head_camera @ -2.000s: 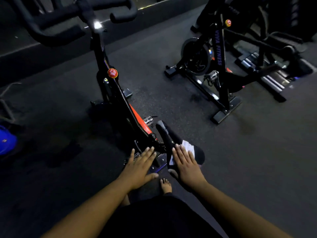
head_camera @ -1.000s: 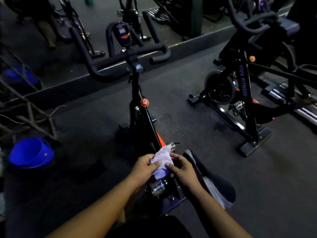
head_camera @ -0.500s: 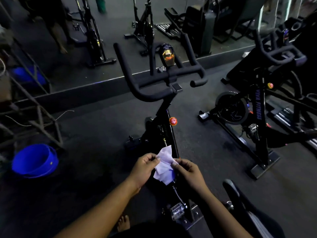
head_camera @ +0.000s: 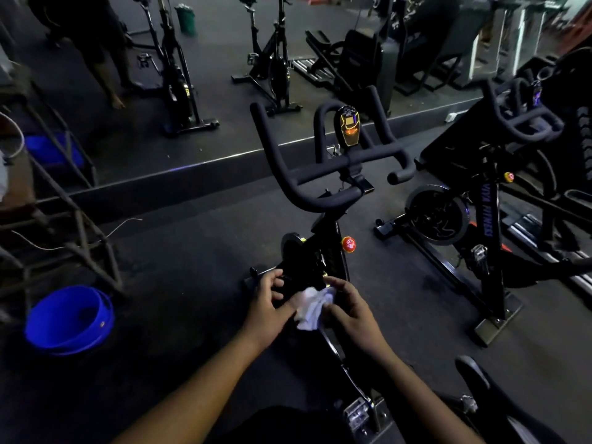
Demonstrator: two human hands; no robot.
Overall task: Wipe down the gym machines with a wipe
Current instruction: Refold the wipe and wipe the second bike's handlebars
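Both hands hold the crumpled white wipe (head_camera: 312,307) in front of the spin bike (head_camera: 323,261) frame, below its red knob (head_camera: 348,244): left hand (head_camera: 267,307) and right hand (head_camera: 350,310) each pinch an edge. Risk: the bunched wipe may cover little surface or snag on the pedal (head_camera: 358,415) and crank below the knob.

White wipe (head_camera: 312,310), blue bucket (head_camera: 69,320)

Dark gym floor (head_camera: 192,267), spin bikes (head_camera: 323,251), blue bucket (head_camera: 69,318) standing on it
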